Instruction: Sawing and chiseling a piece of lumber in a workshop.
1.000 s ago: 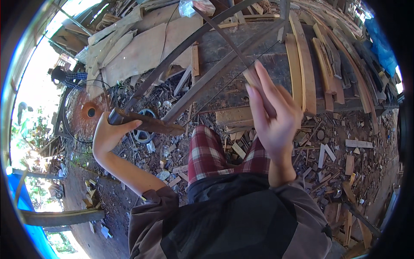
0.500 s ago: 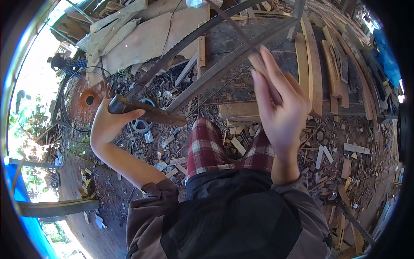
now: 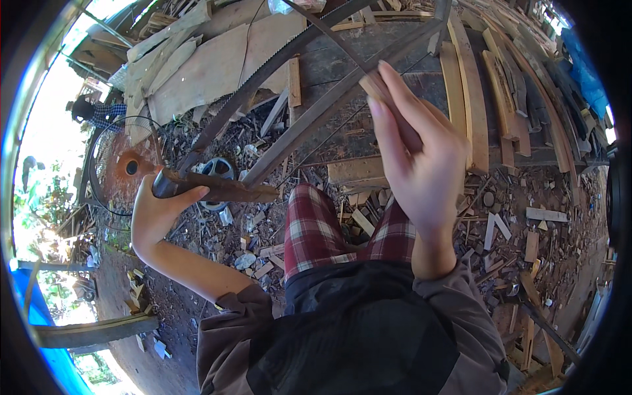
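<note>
A large wooden frame saw slants across the upper middle, its toothed blade (image 3: pixel 253 82) on the far side and a wooden bar (image 3: pixel 342 99) nearer to me. My left hand (image 3: pixel 161 204) is closed around the saw's wooden end piece (image 3: pixel 227 187), thumb along the wood. My right hand (image 3: pixel 421 145) grips the wooden handle of a long, narrow metal file (image 3: pixel 336 41). From the handle, the file runs up and left across the blade near the top edge. Whether it touches the teeth cannot be made out. Part of the handle is hidden in my slightly blurred fingers.
Below the saw is a dark wooden bench (image 3: pixel 408 85). Long boards (image 3: pixel 469 99) are stacked on the right. Offcuts and chips litter the ground (image 3: pixel 474 217). An orange-brown round thing with a hole (image 3: pixel 122 148) and a spoked wheel (image 3: pixel 216 184) lie left. Someone in checks (image 3: pixel 105 115) is far left.
The whole view has shifted a little, moving the saw and my hands leftward in the picture. My right hand and the file have moved slightly up and left; both grips stay the same.
</note>
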The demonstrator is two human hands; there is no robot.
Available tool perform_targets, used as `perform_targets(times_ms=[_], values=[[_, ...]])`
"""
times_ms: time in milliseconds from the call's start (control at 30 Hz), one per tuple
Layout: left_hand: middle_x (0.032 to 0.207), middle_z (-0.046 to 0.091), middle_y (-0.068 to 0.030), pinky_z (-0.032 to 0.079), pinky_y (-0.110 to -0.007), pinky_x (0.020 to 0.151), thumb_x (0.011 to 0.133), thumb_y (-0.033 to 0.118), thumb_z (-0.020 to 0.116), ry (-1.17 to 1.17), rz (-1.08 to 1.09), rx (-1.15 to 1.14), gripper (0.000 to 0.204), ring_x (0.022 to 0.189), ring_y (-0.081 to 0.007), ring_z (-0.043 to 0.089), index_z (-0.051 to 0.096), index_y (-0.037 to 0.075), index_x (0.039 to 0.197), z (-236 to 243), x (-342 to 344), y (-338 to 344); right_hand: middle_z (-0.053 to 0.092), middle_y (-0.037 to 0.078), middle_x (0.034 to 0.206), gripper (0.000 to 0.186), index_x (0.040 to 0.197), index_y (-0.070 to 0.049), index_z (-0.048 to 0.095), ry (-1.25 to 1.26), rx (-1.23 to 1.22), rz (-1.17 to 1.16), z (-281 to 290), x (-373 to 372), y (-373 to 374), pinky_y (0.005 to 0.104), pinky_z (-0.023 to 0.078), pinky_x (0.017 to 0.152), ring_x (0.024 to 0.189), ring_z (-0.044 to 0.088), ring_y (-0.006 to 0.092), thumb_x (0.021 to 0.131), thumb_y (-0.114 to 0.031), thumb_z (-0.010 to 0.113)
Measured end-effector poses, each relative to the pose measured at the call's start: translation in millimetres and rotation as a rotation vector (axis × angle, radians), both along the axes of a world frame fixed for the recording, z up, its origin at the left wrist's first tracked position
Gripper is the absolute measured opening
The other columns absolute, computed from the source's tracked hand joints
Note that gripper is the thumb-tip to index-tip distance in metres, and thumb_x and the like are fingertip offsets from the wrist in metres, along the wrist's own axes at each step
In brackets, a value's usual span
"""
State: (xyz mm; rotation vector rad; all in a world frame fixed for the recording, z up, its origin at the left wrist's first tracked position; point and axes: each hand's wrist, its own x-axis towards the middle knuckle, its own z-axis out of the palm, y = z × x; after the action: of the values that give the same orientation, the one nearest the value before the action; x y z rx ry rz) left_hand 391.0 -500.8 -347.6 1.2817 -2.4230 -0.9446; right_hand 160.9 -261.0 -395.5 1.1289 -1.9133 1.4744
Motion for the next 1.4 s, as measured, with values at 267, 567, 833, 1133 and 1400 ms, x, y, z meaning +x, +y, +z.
perform_targets(times_ms=[267,567,833,1133,1400], values=[[0.079,0.063,-0.0056,0.045,-0.022,0.054,0.060,0.025,0.092,-0.051,0.075,0.001,0.060,0.065,-0.0069,0.056,0.054,-0.002,0.097,1.7,2.9,-3.1,0.064,0.007,0.071,0.033,0.123,0.001,0.061,-0.184,-0.058,0.097,-17.0,9.8,14.4,0.0242,0.039,0.048,0.055,0.054,0.0073,0.091,-0.007,0.062],[0.078,0.063,-0.0050,0.046,-0.024,0.053,0.059,0.025,0.092,-0.011,0.106,-0.046,0.058,0.061,-0.0087,0.057,0.057,-0.003,0.096,1.4,0.6,0.5,0.071,0.011,0.093,0.030,0.121,0.002,0.062,-0.355,-0.004,0.100,-2.5,9.1,15.5,0.0181,0.044,0.061,0.071,0.057,0.0039,0.093,-0.009,0.060],[0.072,0.061,-0.0039,0.045,-0.025,0.051,0.057,0.031,0.090,0.028,0.081,-0.090,0.055,0.057,-0.0091,0.055,0.063,-0.002,0.091,-2.2,3.4,-1.1,0.071,0.008,0.089,0.032,0.123,0.001,0.061,-0.331,0.130,-0.077,0.2,23.3,41.6,0.0157,0.038,0.057,0.066,0.051,0.0013,0.091,-0.005,0.060],[0.072,0.061,-0.0039,0.044,-0.025,0.051,0.057,0.028,0.091,0.035,0.096,-0.067,0.053,0.058,-0.0094,0.055,0.063,-0.002,0.091,1.1,-0.5,8.9,0.065,0.005,0.075,0.031,0.120,0.002,0.063,-0.178,-0.039,0.017,-4.1,5.4,3.3,0.0158,0.037,0.052,0.063,0.052,0.0020,0.089,-0.002,0.063],[0.081,0.065,-0.0067,0.050,-0.024,0.064,0.061,0.021,0.091,0.085,0.108,-0.023,0.056,0.070,-0.0103,0.060,0.057,-0.004,0.097,-3.5,0.6,6.2,0.061,0.004,0.069,0.031,0.119,0.002,0.064,-0.112,-0.081,0.032,-5.2,-1.9,-4.9,0.0189,0.036,0.047,0.056,0.049,0.0022,0.089,-0.002,0.064]])
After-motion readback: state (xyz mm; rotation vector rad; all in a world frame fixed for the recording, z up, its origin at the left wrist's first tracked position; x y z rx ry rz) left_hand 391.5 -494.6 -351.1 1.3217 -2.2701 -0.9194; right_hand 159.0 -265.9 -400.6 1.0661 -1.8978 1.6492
